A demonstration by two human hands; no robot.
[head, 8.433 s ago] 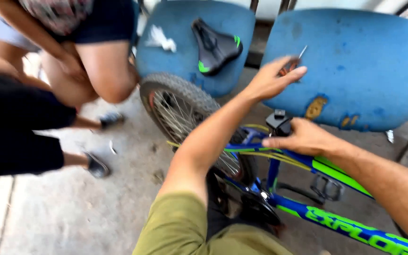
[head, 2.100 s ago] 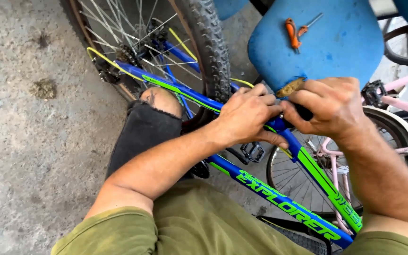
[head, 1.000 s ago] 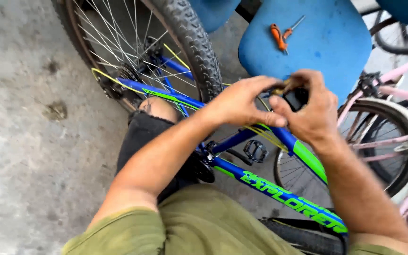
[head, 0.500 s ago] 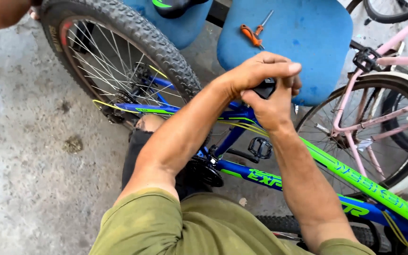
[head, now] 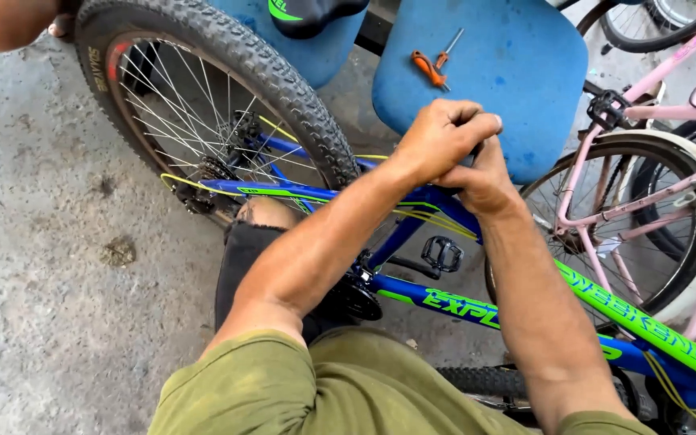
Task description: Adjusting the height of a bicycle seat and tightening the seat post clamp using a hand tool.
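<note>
Above blue-green bike frame [head: 445,300]: left hand [head: 438,138] and right hand [head: 483,179] clenched together around dark seat-post top, mostly hidden. Saddle [head: 312,12] off, behind rear wheel [head: 203,105]; refitting left.

The person wears a soft olive-green short-sleeved shirt [head: 340,387]. Both arms are bare from the sleeves down. The left hand [head: 437,141] and right hand [head: 481,181] have no gloves, rings or watch.

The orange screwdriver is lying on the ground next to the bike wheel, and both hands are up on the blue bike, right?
Not quite. The orange screwdriver lies on the blue chair seat, as the head view shows. Both hands, left and right, are on the blue bike.
</note>
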